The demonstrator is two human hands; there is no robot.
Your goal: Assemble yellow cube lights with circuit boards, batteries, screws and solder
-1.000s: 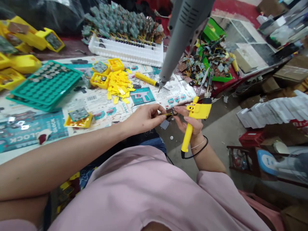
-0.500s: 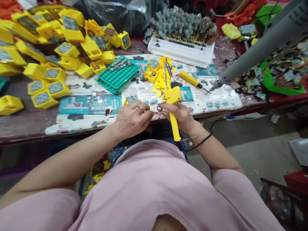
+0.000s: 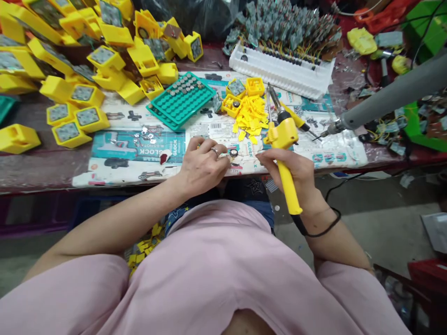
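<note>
My right hand (image 3: 291, 170) is wrapped around the yellow handle of a soldering iron (image 3: 287, 179), whose metal tip points up and away from me. Its thumb and forefinger stretch toward the left over the paper. My left hand (image 3: 206, 163), a ring on one finger, rests at the front of the table with its fingers curled down; whatever lies under them is hidden. Just beyond its fingertips is a small round dark part with a metal rim (image 3: 233, 152). Farther out lies a heap of small yellow plastic pieces (image 3: 252, 114), beside open yellow cases (image 3: 232, 105).
A green tray (image 3: 167, 109) holds round metal cells. Many yellow boxes (image 3: 82, 95) crowd the left. A white rack (image 3: 279, 70) carries wired circuit boards. On the right, a grey pole (image 3: 380, 100) slants over the table near a yellow screwdriver (image 3: 295, 118).
My right hand has moved right with the soldering iron, away from my left hand. The small round part that was at its fingertips is now beside my left fingers. The view has shifted slightly.
</note>
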